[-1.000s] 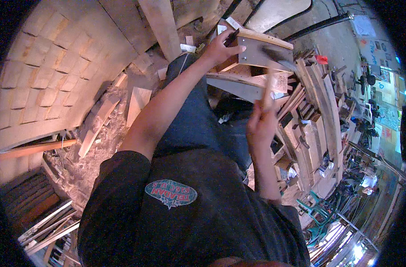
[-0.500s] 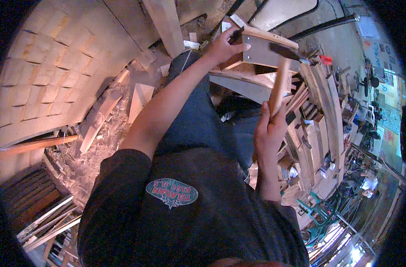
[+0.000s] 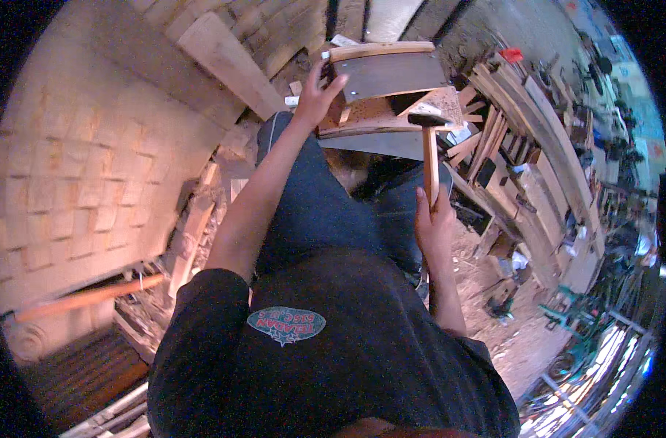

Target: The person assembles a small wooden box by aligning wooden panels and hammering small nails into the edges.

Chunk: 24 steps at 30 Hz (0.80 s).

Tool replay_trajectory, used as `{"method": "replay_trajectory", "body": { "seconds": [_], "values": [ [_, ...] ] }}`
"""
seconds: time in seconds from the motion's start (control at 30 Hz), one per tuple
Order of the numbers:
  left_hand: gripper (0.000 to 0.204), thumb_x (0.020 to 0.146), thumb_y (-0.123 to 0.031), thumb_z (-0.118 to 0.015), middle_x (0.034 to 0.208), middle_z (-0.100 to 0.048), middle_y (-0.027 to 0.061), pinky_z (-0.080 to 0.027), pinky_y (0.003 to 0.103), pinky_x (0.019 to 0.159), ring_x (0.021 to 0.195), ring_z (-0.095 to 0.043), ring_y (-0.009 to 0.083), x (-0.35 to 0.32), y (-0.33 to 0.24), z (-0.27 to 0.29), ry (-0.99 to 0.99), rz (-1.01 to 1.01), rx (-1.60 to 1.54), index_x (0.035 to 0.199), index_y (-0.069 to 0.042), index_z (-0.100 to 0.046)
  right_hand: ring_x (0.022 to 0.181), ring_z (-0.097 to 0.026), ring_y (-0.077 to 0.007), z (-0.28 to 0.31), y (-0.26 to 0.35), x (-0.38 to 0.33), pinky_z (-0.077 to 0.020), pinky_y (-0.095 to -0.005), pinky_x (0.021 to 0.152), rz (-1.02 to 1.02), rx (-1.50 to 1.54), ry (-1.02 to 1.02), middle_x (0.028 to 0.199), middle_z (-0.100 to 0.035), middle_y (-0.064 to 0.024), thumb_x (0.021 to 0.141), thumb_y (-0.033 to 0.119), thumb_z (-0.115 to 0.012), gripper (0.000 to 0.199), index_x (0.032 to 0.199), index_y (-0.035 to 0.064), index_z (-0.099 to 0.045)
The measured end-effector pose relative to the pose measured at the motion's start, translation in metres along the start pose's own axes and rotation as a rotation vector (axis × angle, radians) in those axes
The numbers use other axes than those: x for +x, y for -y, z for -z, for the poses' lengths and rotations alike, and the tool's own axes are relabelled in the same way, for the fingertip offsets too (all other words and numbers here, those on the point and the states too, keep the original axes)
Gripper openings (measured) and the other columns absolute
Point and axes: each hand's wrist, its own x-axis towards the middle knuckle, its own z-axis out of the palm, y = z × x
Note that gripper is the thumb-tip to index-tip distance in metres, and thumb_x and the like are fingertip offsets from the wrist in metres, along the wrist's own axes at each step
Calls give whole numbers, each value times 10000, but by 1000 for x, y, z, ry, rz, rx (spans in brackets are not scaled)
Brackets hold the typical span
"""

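I see left hand bracing the box steady while right hand, fist closed, grips the hammer with its head on the box beside it.

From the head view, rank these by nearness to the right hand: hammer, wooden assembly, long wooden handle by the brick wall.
1. Hammer: gripped in the right hand.
2. Wooden assembly: ahead, held by the left hand.
3. Long wooden handle: far left, by the brick wall.

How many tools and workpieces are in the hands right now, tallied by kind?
Hammer, wooden handle, dark head, gripped by the right hand: 1
Wooden workpiece, boards with a grey panel, steadied by the left hand: 1
Total: 2
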Motion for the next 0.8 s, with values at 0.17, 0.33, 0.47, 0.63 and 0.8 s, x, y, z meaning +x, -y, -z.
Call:
{"method": "replay_trajectory", "body": {
  "seconds": [0.17, 0.33, 0.47, 0.63, 0.8],
  "values": [
    [1156, 737, -406, -872, 1507, -350, 228, -315, 444, 1157, 1419, -347, 329, -40, -13, -20, 134, -283, 284, 1536, 15, -150, 762, -640, -509, 2, -61, -48, -489, -576, 627, -231, 18, -1, 801, -653, -288, 990, 329, -594, 289, 1034, 45, -565],
    [1217, 719, -212, -897, 1473, -338, 267, -386, 455, 1115, 1351, -435, 343, -20, 2, -17, 123, -359, 394, 1536, -1, -19, 778, -638, -517, -14, -107, -75, -493, -601, 650, -296, 12, 37, 822, -658, -299, 986, 374, -577, 329, 1059, 54, -575],
    [1113, 696, -4, -821, 1372, -432, 212, -490, 412, 1021, 1240, -523, 297, 1, -9, -28, 97, 42, 135, 1512, 3, -63, 785, -641, -517, -20, -120, -79, -494, -597, 650, -341, 61, 1, 815, -652, -307, 986, 372, -573, 332, 1013, 41, -583],
    [747, 743, -47, -744, 1217, -511, 124, -532, 356, 856, 1100, -574, 217, 47, -5, 7, 93, 50, 271, 1361, -32, -324, 796, -642, -519, -13, -112, -70, -494, -595, 657, -382, 165, 75, 816, -649, -315, 986, 351, -578, 336, 993, 15, -586],
    [692, 765, -50, -703, 1144, -548, 85, -512, 318, 745, 976, -592, 175, 60, -12, 5, 65, 195, 217, 1366, -71, -359, 803, -639, -526, -14, -123, -69, -494, -593, 665, -398, 190, 92, 820, -650, -316, 989, 351, -574, 348, 993, 3, -579]
  ]
}}
